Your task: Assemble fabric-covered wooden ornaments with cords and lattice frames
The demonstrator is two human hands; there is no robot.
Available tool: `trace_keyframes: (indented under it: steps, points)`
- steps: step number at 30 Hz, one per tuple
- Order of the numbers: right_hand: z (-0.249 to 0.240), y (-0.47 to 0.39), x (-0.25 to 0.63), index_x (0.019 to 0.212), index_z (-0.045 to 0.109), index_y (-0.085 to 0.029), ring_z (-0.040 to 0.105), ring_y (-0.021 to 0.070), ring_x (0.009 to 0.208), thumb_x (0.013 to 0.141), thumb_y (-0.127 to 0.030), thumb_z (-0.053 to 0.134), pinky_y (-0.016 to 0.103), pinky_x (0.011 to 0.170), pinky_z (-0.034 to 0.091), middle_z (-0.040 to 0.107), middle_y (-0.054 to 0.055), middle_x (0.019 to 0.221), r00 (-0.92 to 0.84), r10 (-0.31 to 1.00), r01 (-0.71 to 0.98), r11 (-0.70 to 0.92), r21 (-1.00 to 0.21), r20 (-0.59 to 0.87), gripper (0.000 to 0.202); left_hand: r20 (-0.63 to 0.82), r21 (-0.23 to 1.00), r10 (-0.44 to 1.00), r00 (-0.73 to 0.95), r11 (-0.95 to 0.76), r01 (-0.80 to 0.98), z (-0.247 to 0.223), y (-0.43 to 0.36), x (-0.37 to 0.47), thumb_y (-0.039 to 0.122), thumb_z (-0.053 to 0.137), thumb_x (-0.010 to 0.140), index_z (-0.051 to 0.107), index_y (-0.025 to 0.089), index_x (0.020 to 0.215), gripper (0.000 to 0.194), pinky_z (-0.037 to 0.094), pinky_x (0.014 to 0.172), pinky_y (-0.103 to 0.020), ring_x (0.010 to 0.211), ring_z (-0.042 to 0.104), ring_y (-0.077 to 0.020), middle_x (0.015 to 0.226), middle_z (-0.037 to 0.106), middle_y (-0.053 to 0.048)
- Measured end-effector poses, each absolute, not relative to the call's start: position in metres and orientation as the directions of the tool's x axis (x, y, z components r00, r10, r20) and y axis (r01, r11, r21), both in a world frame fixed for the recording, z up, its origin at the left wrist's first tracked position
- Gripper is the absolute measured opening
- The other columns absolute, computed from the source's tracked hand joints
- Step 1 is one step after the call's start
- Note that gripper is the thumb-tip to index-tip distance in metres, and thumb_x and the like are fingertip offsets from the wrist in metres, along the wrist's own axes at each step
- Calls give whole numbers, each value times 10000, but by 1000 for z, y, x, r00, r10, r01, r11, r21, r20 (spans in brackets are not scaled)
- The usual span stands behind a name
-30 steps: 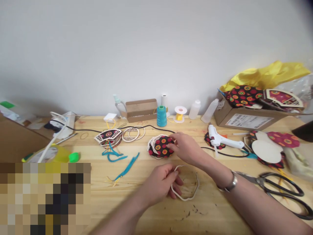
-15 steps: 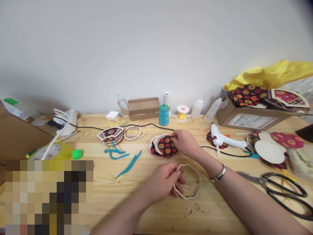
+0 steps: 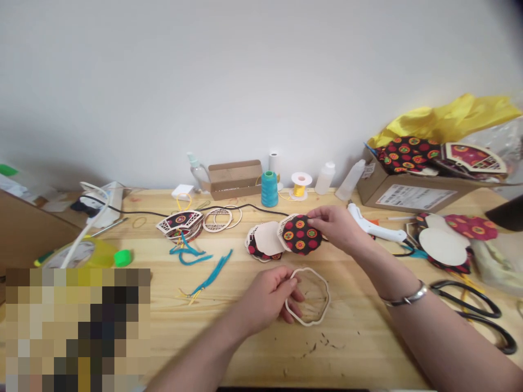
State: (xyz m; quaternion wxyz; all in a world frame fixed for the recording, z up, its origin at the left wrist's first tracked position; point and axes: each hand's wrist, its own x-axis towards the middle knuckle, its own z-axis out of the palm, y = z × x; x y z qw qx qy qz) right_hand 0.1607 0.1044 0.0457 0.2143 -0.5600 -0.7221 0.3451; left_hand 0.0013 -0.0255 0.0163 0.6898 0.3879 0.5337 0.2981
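Right hand [image 3: 333,228] pinches the patterned piece [image 3: 300,235], right of the stack [image 3: 265,242]. Left hand [image 3: 273,294], nearer the wearer than the stack, pinches the scalloped ring [image 3: 327,296].

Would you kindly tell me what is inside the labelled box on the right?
Yellow cloth, black floral fabric and a fan-shaped piece show at the top of the box; anything deeper is hidden by them and its walls.

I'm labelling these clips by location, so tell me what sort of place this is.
Probably a craft workspace: a white glue gun, a teal thread spool and patterned fabric pieces share a wooden table.
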Motion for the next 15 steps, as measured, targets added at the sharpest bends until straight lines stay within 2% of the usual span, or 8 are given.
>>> trace_keyframes:
  steps: [4, 8, 15]
  points:
    - [48, 94, 184, 812, 700, -145, 603, 157, 627, 764, -213, 551, 250, 555, 447, 691, 31, 687, -232, 968, 639, 79, -765, -94, 170, -516, 839, 827, 225, 541, -62, 17, -24, 0, 464, 569, 798, 542, 158, 950, 342, 463, 408, -204, 490, 653, -145, 723, 663, -29]
    - [44, 81, 196, 799, 697, -168, 621, 170, 667, 758, -190, 549, 265, 596, 461, 704, 36, 720, -214, 972, 684, 79, -725, -97, 156, -503, 839, 839, 209, 532, -116, 18, -21, -3, 457, 586, 789, 532, 142, 943, 355, 472, 407, -210, 495, 663, -160, 717, 674, -44]
    - [31, 63, 191, 828, 692, -168, 644, 180, 705, 764, -179, 546, 273, 637, 471, 716, 36, 756, -292, 934, 720, 74, -690, -204, 160, -489, 846, 852, 187, 515, -137, 19, -19, -5, 456, 598, 785, 540, 141, 945, 358, 476, 405, -211, 492, 664, -165, 702, 680, -42]
